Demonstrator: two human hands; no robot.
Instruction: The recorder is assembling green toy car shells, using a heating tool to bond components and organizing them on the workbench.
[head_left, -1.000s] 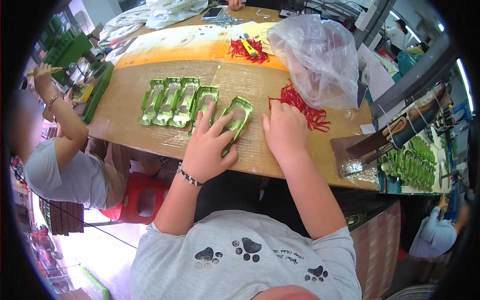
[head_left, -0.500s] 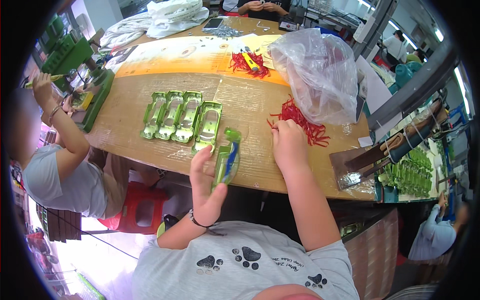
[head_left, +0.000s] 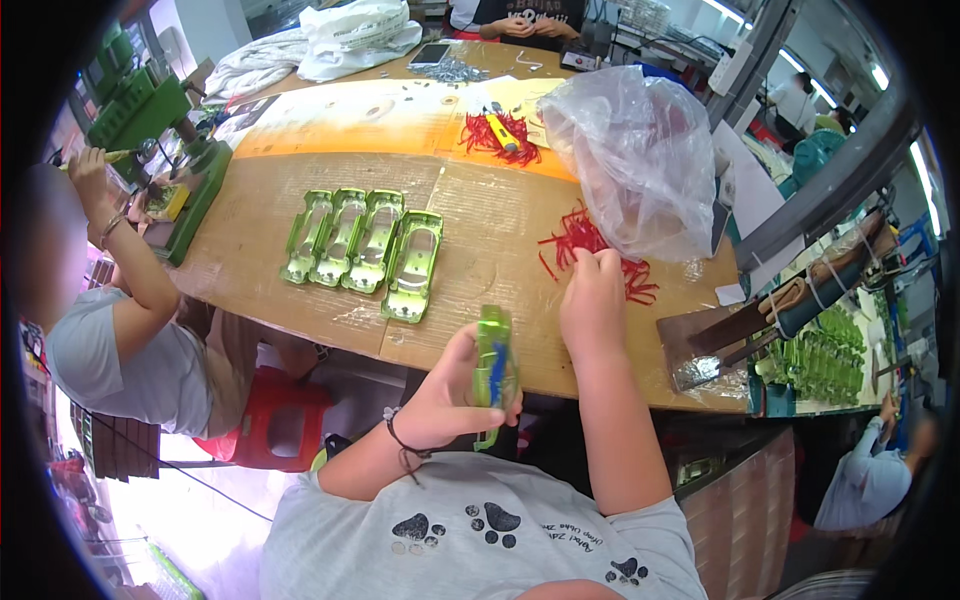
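My left hand [head_left: 445, 395], a dark bracelet on its wrist, is closed around a green plastic toy car shell [head_left: 494, 345] and holds it on edge at the table's near side. A blue strip runs along the inside of that shell. Over the pile of thin red strips [head_left: 577, 233], my right hand [head_left: 595, 295] has its fingers pinched together on a strip at the pile's near edge; its fingertips are partly hidden. Several more green car shells [head_left: 410, 268] lie side by side on the table, left of both hands.
A clear plastic bag [head_left: 640, 165] slumps behind the red pile. Farther back, a yellow cutter [head_left: 503, 133] rests on more red strips. A metal bracket with tools [head_left: 790, 310] stands at right. On the left, another person works at a green press [head_left: 135, 115].
My left hand has drawn the green shell nearer and to the right, turning it more upright. The right hand has shifted slightly right over the red strips.
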